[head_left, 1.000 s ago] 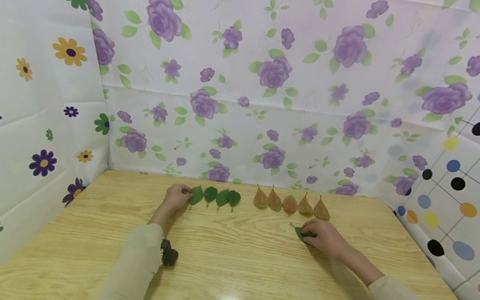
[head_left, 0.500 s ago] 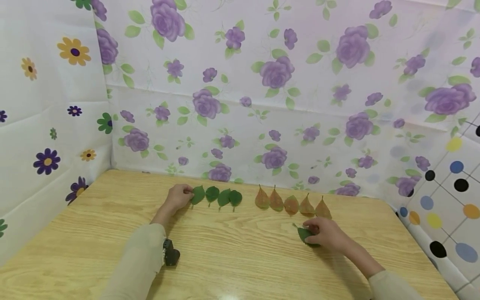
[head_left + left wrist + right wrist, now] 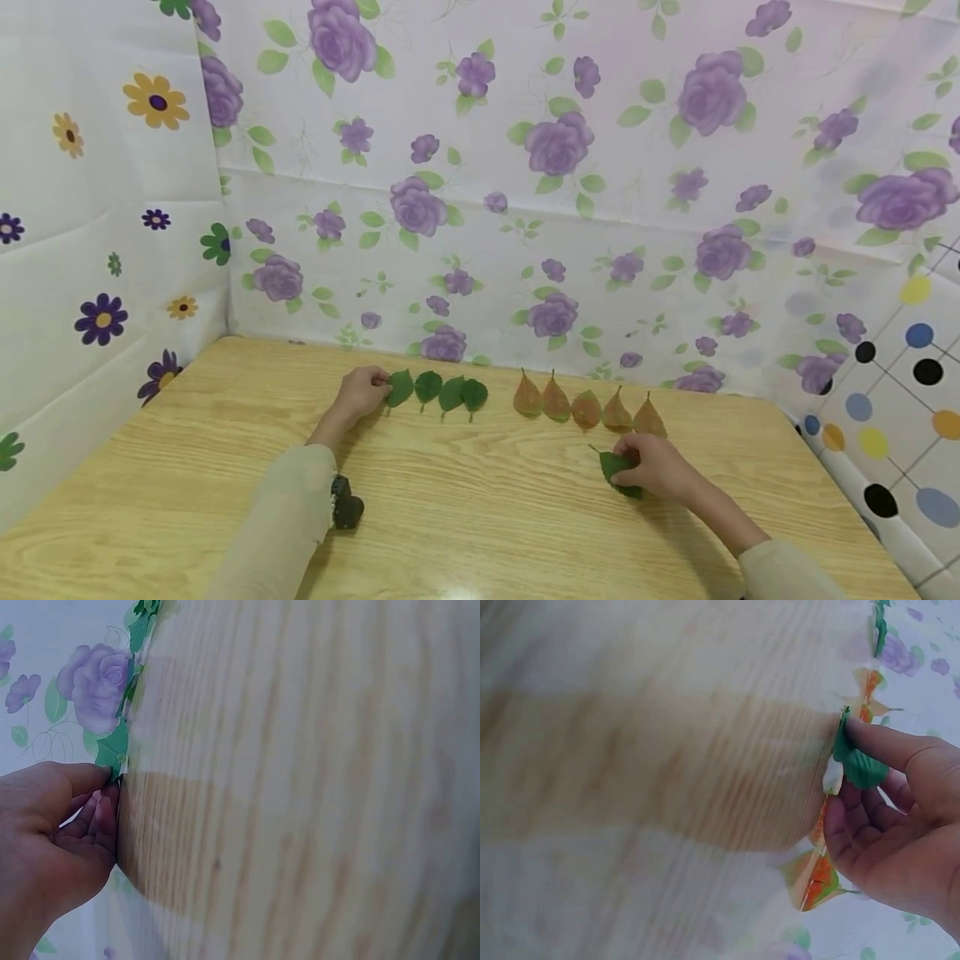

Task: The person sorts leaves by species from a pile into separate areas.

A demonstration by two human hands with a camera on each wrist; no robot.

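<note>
On the wooden table [image 3: 465, 500] lies a row of several green leaves [image 3: 438, 389] and, to its right, a row of several reddish-brown leaves [image 3: 585, 408]. My left hand [image 3: 362, 392] pinches the leftmost green leaf [image 3: 400, 387] of the row; the left wrist view shows thumb and fingers [image 3: 101, 802] closed on its edge [image 3: 112, 750]. My right hand [image 3: 652, 465] grips a loose green leaf [image 3: 617, 468] just in front of the brown row, lifting it off the wood. In the right wrist view the thumb and fingers [image 3: 870, 746] hold that leaf [image 3: 855, 761] with brown leaves [image 3: 817, 874] behind.
Floral sheets [image 3: 525, 192] wall the table at the back and left; a dotted sheet [image 3: 892, 400] closes the right side. A small black wrist camera [image 3: 347, 508] sits on my left sleeve. Bare wood stretches in front of both leaf rows.
My right hand has curled round the loose green leaf and raised it slightly from the table. The left hand has stayed on the leftmost green leaf.
</note>
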